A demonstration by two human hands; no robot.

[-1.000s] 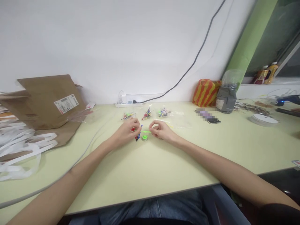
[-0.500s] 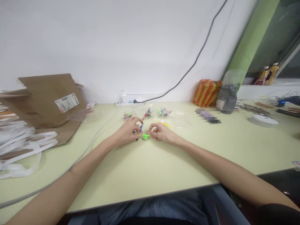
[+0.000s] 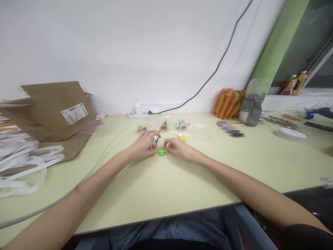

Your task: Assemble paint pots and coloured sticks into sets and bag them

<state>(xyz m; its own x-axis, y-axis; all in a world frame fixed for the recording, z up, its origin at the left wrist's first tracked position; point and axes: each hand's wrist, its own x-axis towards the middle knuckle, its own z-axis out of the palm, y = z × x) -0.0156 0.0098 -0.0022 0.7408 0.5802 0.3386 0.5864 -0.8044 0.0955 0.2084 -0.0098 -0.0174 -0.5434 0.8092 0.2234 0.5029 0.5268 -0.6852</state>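
Note:
A small bright green plastic piece [image 3: 161, 152], with a round middle and thin arms like a propeller, lies low over the table between my hands. My left hand [image 3: 144, 143] is closed, its thumb and finger pinching the piece's left end. On the opposite side, my right hand [image 3: 177, 147] pinches the tip of the right arm. Small blue and red plastic parts [image 3: 156, 140] show behind my left fingers, partly hidden by them. A yellow plastic piece [image 3: 182, 138] lies beyond my right hand.
Several bagged bundles of coloured plastic parts [image 3: 182, 124] lie farther back, before a power strip [image 3: 142, 115]. At left stand a cardboard box [image 3: 57, 114] and white straps [image 3: 28, 163]. A phone [image 3: 237, 134], dark container [image 3: 251, 111] and white spool [image 3: 291, 134] are at right.
The green piece now lies flatter and more level between my fingers. My right hand has shifted slightly left; my left hand has stayed nearly in place.

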